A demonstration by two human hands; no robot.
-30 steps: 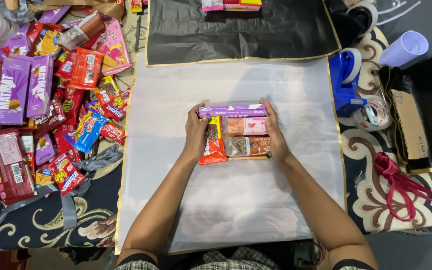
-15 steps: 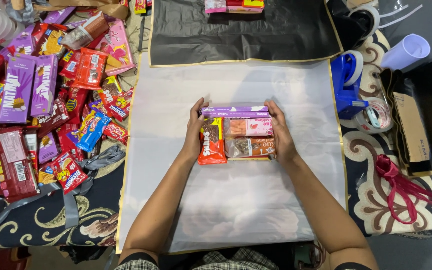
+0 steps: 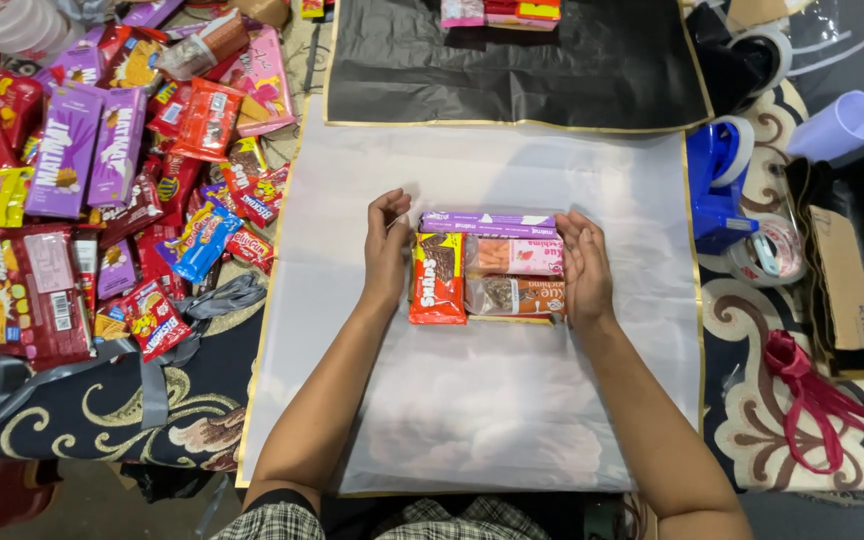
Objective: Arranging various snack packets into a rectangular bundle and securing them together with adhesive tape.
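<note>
A small block of snack packets (image 3: pixel 487 268) lies near the middle of a white translucent sheet (image 3: pixel 472 400): a long purple bar across the top, a red packet upright on the left, a pink and an orange-brown packet stacked beside it. The left hand (image 3: pixel 387 250) stands on edge just beside the red packet, fingers loosely curled, thumb apart, gripping nothing. The right hand (image 3: pixel 584 270) lies flat against the block's right end, fingers straight and together. A black sheet (image 3: pixel 512 70) lies beyond the white one. A heap of sweets and snack wrappers (image 3: pixel 102 190) fills the left side; a blue tape dispenser (image 3: pixel 717 185) and red ribbon (image 3: pixel 812 400) sit to the right
</note>
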